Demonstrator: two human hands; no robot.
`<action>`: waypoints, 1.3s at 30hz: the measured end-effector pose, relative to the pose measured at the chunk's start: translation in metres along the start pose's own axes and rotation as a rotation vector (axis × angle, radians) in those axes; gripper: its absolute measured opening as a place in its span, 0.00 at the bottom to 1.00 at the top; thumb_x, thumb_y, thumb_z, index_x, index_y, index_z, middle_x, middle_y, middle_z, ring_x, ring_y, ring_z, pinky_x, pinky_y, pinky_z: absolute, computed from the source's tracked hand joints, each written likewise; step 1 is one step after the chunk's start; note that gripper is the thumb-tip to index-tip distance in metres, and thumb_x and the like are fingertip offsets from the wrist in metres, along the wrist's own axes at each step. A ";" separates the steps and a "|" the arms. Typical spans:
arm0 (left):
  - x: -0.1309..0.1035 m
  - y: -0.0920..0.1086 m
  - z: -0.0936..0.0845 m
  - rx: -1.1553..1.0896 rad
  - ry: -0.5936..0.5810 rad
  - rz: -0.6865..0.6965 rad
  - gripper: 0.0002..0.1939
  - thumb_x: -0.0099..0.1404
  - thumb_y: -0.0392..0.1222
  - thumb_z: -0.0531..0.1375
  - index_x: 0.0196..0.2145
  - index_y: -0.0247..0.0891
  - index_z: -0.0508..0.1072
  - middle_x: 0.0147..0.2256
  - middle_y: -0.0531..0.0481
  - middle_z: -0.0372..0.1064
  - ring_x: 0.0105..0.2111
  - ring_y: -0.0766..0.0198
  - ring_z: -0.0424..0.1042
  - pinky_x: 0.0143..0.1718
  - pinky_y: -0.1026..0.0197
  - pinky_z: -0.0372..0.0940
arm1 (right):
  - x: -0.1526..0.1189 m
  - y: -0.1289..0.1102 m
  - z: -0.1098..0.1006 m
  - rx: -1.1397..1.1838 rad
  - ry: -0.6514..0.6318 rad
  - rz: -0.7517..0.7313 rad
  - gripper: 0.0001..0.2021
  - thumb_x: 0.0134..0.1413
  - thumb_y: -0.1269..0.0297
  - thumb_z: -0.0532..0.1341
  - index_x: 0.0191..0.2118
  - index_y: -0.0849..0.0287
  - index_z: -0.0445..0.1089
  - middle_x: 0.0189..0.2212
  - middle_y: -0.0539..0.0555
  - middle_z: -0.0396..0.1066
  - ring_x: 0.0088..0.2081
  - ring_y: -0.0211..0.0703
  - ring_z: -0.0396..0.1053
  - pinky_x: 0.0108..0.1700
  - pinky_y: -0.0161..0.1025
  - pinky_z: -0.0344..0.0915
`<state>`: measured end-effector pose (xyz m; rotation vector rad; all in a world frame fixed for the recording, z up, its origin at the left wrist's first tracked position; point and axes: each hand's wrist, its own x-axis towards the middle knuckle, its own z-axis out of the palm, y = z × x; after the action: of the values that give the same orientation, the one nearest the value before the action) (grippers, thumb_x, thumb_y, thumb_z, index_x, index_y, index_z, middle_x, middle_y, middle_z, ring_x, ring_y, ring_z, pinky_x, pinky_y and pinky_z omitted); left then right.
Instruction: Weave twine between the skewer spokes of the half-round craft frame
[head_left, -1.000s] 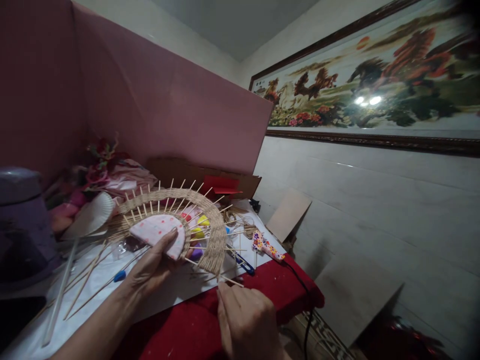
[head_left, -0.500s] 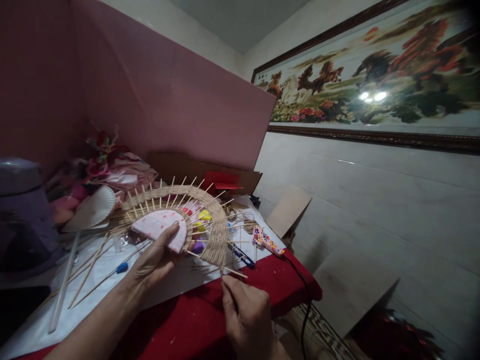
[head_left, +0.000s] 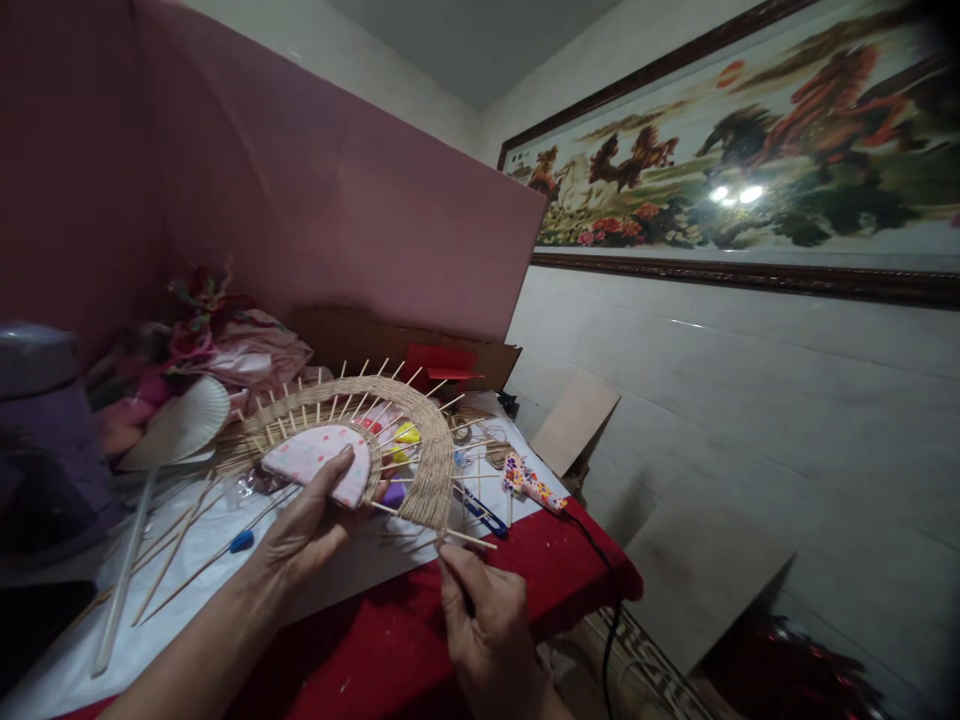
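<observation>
My left hand [head_left: 321,505] grips a half-round woven fan [head_left: 431,455] above the table, thumb on its pink, dotted cloth-covered centre [head_left: 319,460] and fingers behind. Thin wooden sticks radiate from that centre through a wide band of tan twine and poke out past its outer edge. At the band's lower right end, my right hand [head_left: 484,605] is closed in a pinch on a short piece of twine [head_left: 441,538]. It is just below the lowest stick [head_left: 472,539]. The fingertips hide most of the strand.
A flower-patterned glue gun [head_left: 529,485] with a black cord lies right of the fan, near blue scissors or a similar tool [head_left: 481,512]. Loose sticks [head_left: 176,545] and a white paper fan [head_left: 187,425] are at left, beside a purple appliance [head_left: 52,440]. Red cloth [head_left: 360,640] covers the front edge.
The right hand has shifted very slightly left and up, still pinching at the band's end. The left hand and fan stay almost in place; the view has moved a little.
</observation>
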<state>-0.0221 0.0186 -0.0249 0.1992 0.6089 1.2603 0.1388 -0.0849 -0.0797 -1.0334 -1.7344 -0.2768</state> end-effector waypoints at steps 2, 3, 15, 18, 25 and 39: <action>0.000 0.000 -0.001 0.024 -0.053 0.044 0.08 0.61 0.27 0.55 0.34 0.36 0.71 0.28 0.50 0.74 0.23 0.64 0.75 0.25 0.58 0.74 | 0.001 0.000 0.001 -0.005 0.004 0.001 0.11 0.54 0.77 0.54 0.42 0.65 0.68 0.22 0.54 0.72 0.21 0.37 0.69 0.24 0.31 0.61; 0.000 0.000 -0.001 0.034 -0.073 0.056 0.08 0.61 0.27 0.55 0.34 0.35 0.71 0.29 0.49 0.75 0.23 0.63 0.75 0.25 0.58 0.74 | 0.001 0.000 0.001 -0.012 0.004 0.003 0.10 0.54 0.77 0.54 0.41 0.65 0.68 0.22 0.54 0.72 0.20 0.37 0.69 0.24 0.31 0.61; 0.002 0.000 -0.004 0.020 -0.079 0.048 0.10 0.61 0.27 0.55 0.38 0.36 0.71 0.31 0.48 0.75 0.27 0.61 0.76 0.30 0.57 0.75 | 0.004 0.002 0.003 0.062 -0.038 0.113 0.10 0.57 0.73 0.52 0.40 0.62 0.70 0.22 0.53 0.71 0.22 0.36 0.68 0.26 0.30 0.61; 0.005 0.000 -0.006 0.008 -0.087 0.016 0.11 0.61 0.28 0.56 0.41 0.38 0.70 0.32 0.48 0.75 0.27 0.61 0.76 0.29 0.56 0.75 | 0.005 0.004 0.005 0.279 -0.045 0.278 0.09 0.58 0.69 0.53 0.35 0.60 0.71 0.25 0.52 0.70 0.27 0.37 0.68 0.31 0.31 0.63; 0.002 -0.001 -0.005 0.053 -0.065 0.007 0.10 0.60 0.28 0.56 0.39 0.36 0.70 0.30 0.49 0.74 0.27 0.62 0.75 0.29 0.55 0.75 | 0.017 0.013 0.004 0.574 -0.040 0.559 0.10 0.55 0.62 0.58 0.27 0.62 0.70 0.22 0.49 0.67 0.25 0.35 0.63 0.28 0.30 0.60; 0.010 0.001 -0.012 0.036 -0.093 -0.053 0.13 0.60 0.25 0.56 0.42 0.35 0.69 0.33 0.45 0.74 0.28 0.59 0.76 0.29 0.53 0.75 | 0.031 0.026 -0.018 0.116 0.080 0.167 0.05 0.54 0.67 0.60 0.31 0.59 0.73 0.23 0.50 0.73 0.24 0.36 0.69 0.28 0.31 0.64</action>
<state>-0.0272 0.0260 -0.0372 0.2686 0.5538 1.1834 0.1678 -0.0653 -0.0524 -1.0609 -1.5639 -0.1089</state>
